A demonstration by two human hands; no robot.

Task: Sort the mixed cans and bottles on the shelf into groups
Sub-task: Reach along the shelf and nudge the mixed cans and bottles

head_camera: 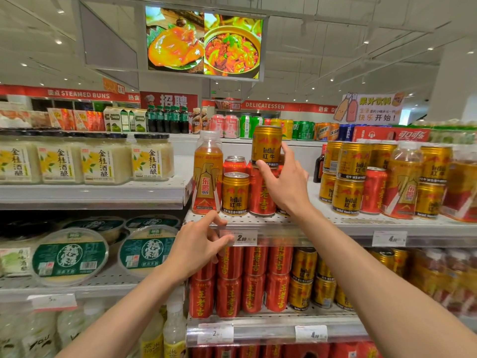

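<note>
My right hand (284, 182) grips a gold Red Bull can (266, 144), held above a tall red can (260, 195) on the upper shelf (335, 223). Left of it stand another gold Red Bull can (235, 193), a red can (233, 164) behind that, and an orange bottle (207, 174). My left hand (200, 245) hovers by the shelf's front edge below the bottle, fingers loosely curled, holding nothing. A mixed group of gold cans (347, 195), a red can (373, 189) and orange bottles (402, 182) stands to the right.
The lower shelf holds rows of red cans (229, 295) and gold cans (300, 280). Left shelves carry jars of rice wine (103, 161) and round green-lidded tubs (69, 257). Price tags (245, 238) line the shelf edges. Further drinks stand on the top shelf behind.
</note>
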